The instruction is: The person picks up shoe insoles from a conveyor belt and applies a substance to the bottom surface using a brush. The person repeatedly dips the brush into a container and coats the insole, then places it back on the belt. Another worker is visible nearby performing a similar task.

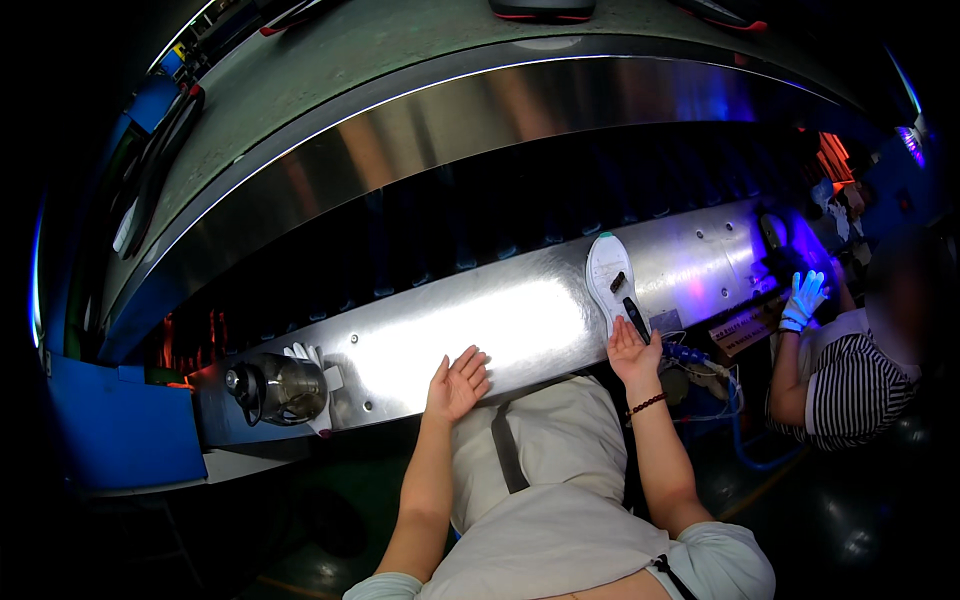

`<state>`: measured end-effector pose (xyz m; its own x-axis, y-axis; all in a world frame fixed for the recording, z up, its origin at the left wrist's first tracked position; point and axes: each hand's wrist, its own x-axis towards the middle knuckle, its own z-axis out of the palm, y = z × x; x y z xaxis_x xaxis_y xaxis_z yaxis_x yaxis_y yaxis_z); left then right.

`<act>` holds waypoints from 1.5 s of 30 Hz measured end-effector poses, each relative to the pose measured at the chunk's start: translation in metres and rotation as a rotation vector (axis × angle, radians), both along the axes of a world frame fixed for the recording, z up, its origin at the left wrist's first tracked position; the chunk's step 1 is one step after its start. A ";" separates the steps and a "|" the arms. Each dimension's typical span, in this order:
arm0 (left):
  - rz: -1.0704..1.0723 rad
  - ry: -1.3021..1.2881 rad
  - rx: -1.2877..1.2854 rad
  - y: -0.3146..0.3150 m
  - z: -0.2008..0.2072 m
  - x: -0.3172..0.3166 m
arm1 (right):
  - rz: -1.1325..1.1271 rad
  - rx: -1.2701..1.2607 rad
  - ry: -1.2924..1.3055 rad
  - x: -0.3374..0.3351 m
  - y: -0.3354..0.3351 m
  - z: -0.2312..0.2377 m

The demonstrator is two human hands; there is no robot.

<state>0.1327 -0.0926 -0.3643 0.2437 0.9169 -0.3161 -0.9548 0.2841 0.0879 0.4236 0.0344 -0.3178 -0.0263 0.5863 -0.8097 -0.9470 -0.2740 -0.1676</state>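
Note:
A white shoe sole [602, 264] lies lengthwise on the metal ledge in front of me, slightly right of centre. On it rest a small dark object [617, 283], too small to name, and the upper end of a slim black handle-like tool [635, 317]. My right hand [632, 352] is palm up at the sole's near end, fingers spread, right beside the tool; whether it touches either one I cannot tell. A beaded bracelet circles that wrist. Over the ledge's near edge, my left hand [459, 384] is palm up with fingers apart and holds nothing.
At the ledge's left end lies a clear jug [285, 388] with a black lid, next to a white glove-like cloth [303, 352]. Beyond the ledge runs a green conveyor belt [420, 60] carrying several soles. On the right sits a co-worker with a gloved hand [803, 298], near cables and hoses [690, 355].

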 end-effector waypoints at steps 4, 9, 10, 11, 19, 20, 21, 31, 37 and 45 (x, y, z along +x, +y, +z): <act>-0.013 -0.005 -0.001 0.000 -0.001 0.000 | 0.051 0.024 0.042 0.006 -0.003 -0.004; -0.017 -0.020 0.003 0.000 -0.003 0.000 | 0.123 0.042 -0.037 0.005 -0.002 0.000; -0.017 -0.020 0.000 0.000 -0.002 0.000 | 0.124 0.051 -0.039 0.006 -0.003 -0.002; -0.017 -0.015 -0.003 0.000 -0.002 0.000 | 0.126 0.060 -0.042 0.006 -0.004 -0.008; -0.019 0.015 -0.004 0.001 -0.003 0.000 | 0.130 0.265 -0.044 0.003 -0.012 0.017; -0.019 0.016 -0.005 0.000 -0.003 0.000 | 0.130 0.249 -0.049 0.004 -0.011 0.018; -0.023 0.016 -0.003 0.001 -0.003 0.000 | 0.125 0.235 -0.056 0.005 -0.009 0.019; -0.022 0.023 -0.018 0.001 -0.003 0.001 | 0.136 0.059 -0.049 0.002 -0.016 0.011; -0.005 0.033 -0.059 0.000 -0.003 0.003 | 0.108 0.004 0.046 0.003 -0.015 -0.001; -0.017 1.072 -0.117 0.060 0.096 -0.001 | 0.158 -0.012 0.225 0.006 0.001 -0.004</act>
<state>0.1314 -0.0327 -0.2679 -0.2005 0.8660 -0.4580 -0.3924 0.3574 0.8475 0.4301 0.0351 -0.3218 -0.2969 0.5511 -0.7799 -0.9055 -0.4218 0.0466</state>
